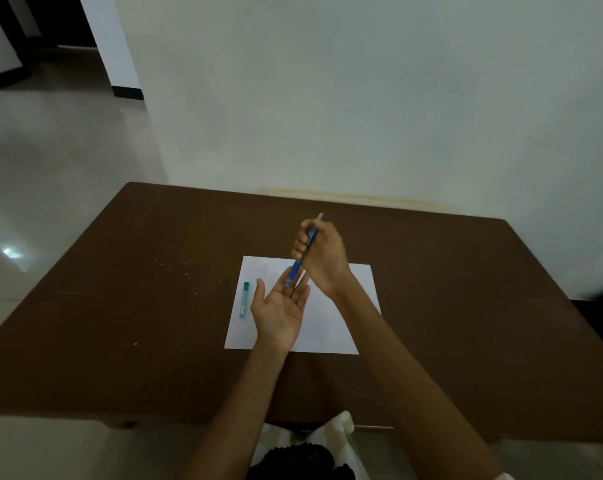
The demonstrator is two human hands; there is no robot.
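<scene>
My right hand [322, 252] grips a blue mechanical pencil [297, 266] with its fingers curled round the barrel, tip pointing down. Below it, my left hand [280, 308] lies palm up with straight fingers, and the pencil's tip touches or hovers just over its fingertips. Both hands are above a white sheet of paper [341, 327] on the brown table [137, 306]. A small teal lead tube [244, 300] lies on the paper's left edge, a short way left of my left hand.
The table's far edge meets a pale wall [362, 98]. Small light crumbs [175, 265] dot the table's left part. Shiny tiled floor [33, 185] lies to the left. White cloth [338, 427] hangs at the table's near edge.
</scene>
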